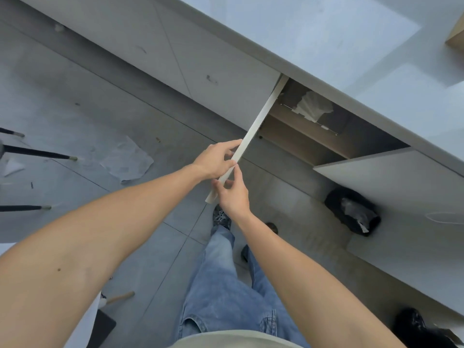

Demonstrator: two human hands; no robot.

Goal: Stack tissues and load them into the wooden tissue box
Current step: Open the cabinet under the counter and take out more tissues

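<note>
Both hands hold the edge of an open white cabinet door [261,116] below the counter. My left hand [216,159] grips the door's edge higher up and my right hand [232,194] grips it near the lower corner. Inside the open cabinet a white tissue [313,105] sticks out of a dark, flat-topped box [334,121] on a wooden shelf. Whether that box is the wooden tissue box I cannot tell. A light wooden corner [455,38] shows at the top right on the counter.
The grey counter top [351,41] runs diagonally across the top. A second cabinet door [391,177] stands open on the right. Black bags [351,212] lie on the floor by it. Crumpled paper [126,160] lies on the grey tiles; black chair legs [37,153] at left.
</note>
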